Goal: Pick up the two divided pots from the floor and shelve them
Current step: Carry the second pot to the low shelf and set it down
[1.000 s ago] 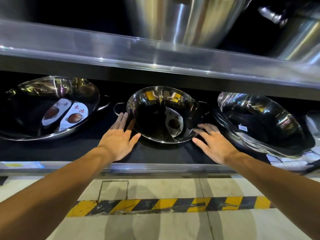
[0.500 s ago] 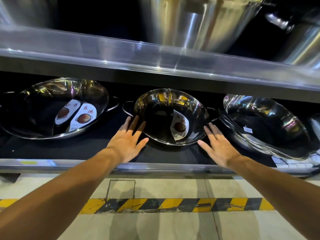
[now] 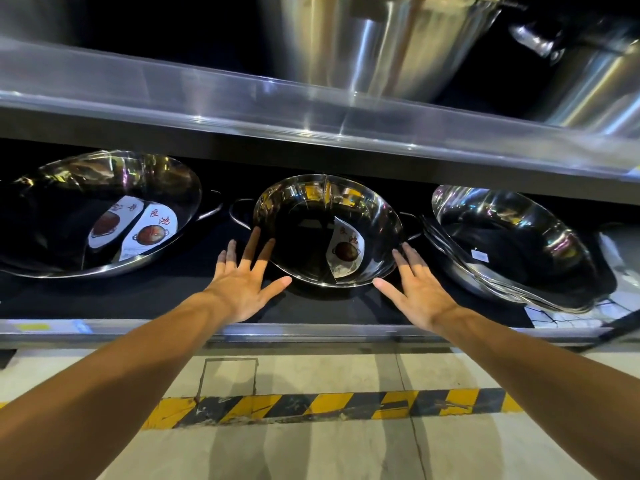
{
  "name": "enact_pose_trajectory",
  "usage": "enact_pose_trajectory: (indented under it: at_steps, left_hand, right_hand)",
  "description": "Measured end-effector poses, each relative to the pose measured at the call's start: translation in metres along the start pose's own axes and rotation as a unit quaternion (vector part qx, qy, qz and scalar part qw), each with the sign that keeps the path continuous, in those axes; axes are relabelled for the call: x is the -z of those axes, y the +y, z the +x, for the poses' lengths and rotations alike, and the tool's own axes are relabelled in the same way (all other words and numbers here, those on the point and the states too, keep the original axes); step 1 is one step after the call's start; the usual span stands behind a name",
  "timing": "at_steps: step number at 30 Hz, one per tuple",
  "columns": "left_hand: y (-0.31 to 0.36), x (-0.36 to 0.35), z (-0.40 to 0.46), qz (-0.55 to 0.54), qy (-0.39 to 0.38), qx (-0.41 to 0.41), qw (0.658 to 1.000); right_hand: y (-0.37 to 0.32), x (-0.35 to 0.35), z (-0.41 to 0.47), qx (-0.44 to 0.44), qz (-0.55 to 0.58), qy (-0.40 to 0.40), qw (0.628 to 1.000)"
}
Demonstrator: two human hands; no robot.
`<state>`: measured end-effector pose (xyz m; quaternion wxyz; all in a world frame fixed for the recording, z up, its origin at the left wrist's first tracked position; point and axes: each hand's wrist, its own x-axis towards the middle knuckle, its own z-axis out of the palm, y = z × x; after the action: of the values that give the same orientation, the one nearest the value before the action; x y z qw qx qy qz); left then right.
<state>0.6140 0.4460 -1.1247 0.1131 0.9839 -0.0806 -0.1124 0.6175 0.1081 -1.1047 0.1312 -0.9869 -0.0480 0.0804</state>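
Note:
A shiny steel divided pot (image 3: 311,202) with two side handles and a paper label inside leans tilted on the black lower shelf (image 3: 166,296), in the middle. A larger divided pot (image 3: 62,188) with two labels lies to its left. My left hand (image 3: 242,282) is flat and spread just left of the middle pot's rim, fingertips near its left handle. My right hand (image 3: 419,289) is spread at the pot's right rim. Neither hand grips anything.
A stack of steel woks (image 3: 519,251) leans at the right of the shelf. Big steel pots (image 3: 381,39) stand on the upper shelf above its metal edge (image 3: 242,102). A yellow-black hazard stripe (image 3: 329,407) crosses the concrete floor below.
Both hands have slid a little forward along the shelf and opened flatter beside the middle pot; the right fingers are straighter. The view has shifted slightly, and the pot has stayed in place.

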Motion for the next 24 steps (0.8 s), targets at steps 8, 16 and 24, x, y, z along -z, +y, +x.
enact_pose_trajectory:
  at_steps: [8,16,24]
  left_hand:
    - [-0.002,0.006,-0.002,0.020,0.008,-0.004,1.000]
    - [-0.010,0.007,-0.005,0.042,0.045,-0.020,0.998]
    - [-0.060,0.023,-0.036,0.131,0.172,0.128,0.968]
  right_hand:
    - [-0.002,0.004,0.000,-0.002,-0.038,0.006,0.999]
    - [-0.007,0.004,-0.003,-0.005,-0.037,0.007,0.999]
    - [-0.041,-0.004,0.004,0.020,-0.049,0.030,0.998]
